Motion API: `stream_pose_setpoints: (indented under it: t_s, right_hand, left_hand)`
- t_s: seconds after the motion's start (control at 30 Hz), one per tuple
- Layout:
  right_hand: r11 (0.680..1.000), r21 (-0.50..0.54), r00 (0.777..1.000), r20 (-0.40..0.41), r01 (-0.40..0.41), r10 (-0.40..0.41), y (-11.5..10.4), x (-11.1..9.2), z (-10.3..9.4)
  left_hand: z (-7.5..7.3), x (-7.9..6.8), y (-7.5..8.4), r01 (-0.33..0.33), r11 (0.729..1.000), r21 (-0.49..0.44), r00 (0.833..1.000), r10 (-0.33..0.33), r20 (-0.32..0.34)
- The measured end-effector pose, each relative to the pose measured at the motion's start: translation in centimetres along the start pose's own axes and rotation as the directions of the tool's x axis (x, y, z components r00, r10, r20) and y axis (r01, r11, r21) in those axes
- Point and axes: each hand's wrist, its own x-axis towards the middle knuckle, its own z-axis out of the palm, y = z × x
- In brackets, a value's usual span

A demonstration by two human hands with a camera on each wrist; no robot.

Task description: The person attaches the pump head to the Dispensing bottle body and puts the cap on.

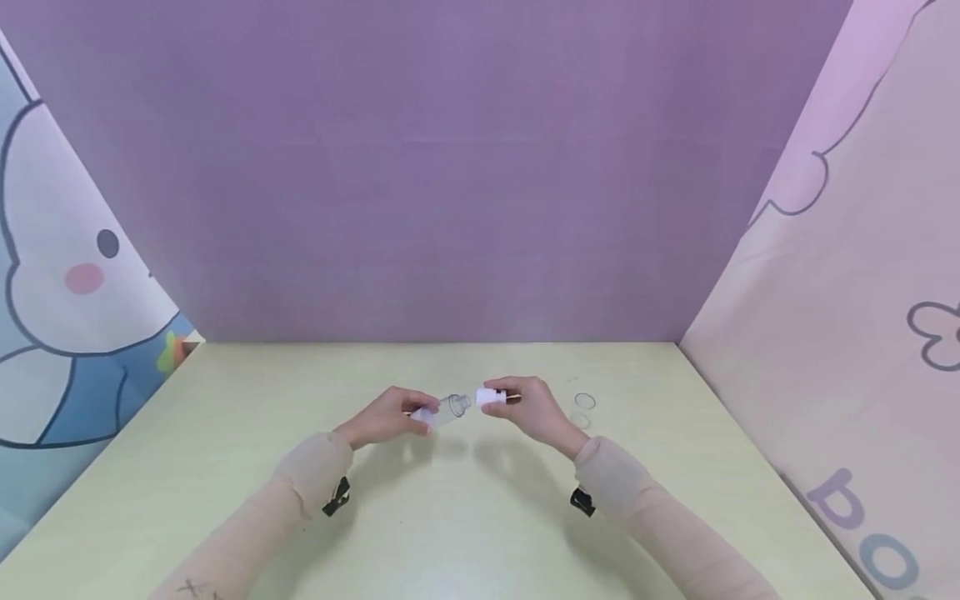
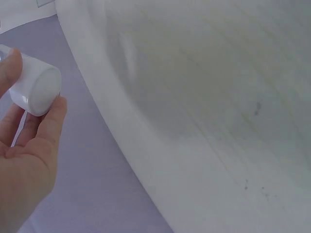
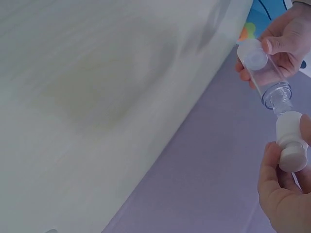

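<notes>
My left hand (image 1: 390, 414) grips a small clear bottle (image 1: 450, 408) by its white base, thumb on one side and fingers on the other. The left wrist view shows only that white base (image 2: 43, 90), its flat end facing the camera. A white bottle cap (image 1: 491, 396) is pinched between the thumb and fingers of my right hand (image 1: 534, 408). Its open end faces the bottle's threaded neck (image 3: 282, 103). The two parts are lined up, close together; in the head view a slight gap shows between them. Both are held above the table.
To the right of my right hand, a clear, round, cup-like piece (image 1: 584, 402) lies on the pale table (image 1: 450, 533). A purple panel (image 1: 450, 183) closes off the back, and printed panels stand on both sides.
</notes>
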Motion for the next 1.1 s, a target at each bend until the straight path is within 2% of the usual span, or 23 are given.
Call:
stream_pose_setpoints:
  t_s: [0.23,0.47,0.63,0.87,1.1]
  right_hand:
    - [1.0,-0.015,1.0,0.001,-0.007,0.007,0.4,0.3,0.0]
    - [1.0,-0.003,1.0,0.015,-0.002,0.002,0.9,0.6,0.2]
    - [1.0,-0.018,1.0,0.017,0.002,-0.002,1.1,1.0,0.2]
    - [1.0,-0.016,0.999,0.047,-0.008,0.009,1.3,1.2,0.3]
    - [1.0,-0.009,0.999,0.039,-0.011,0.011,1.9,1.2,0.5]
  left_hand:
    - [0.4,0.5,-0.3,-0.022,0.999,-0.027,1.0,0.023,0.022]
    - [0.9,0.8,-0.4,-0.003,1.0,-0.023,1.0,0.004,0.008]
    - [0.9,0.9,-0.3,-0.021,0.999,-0.024,1.0,0.021,0.012]
    - [0.8,1.0,-0.3,-0.004,1.0,-0.014,1.0,0.004,0.009]
    - [0.7,1.3,-0.4,-0.015,1.0,-0.003,1.0,0.015,0.024]
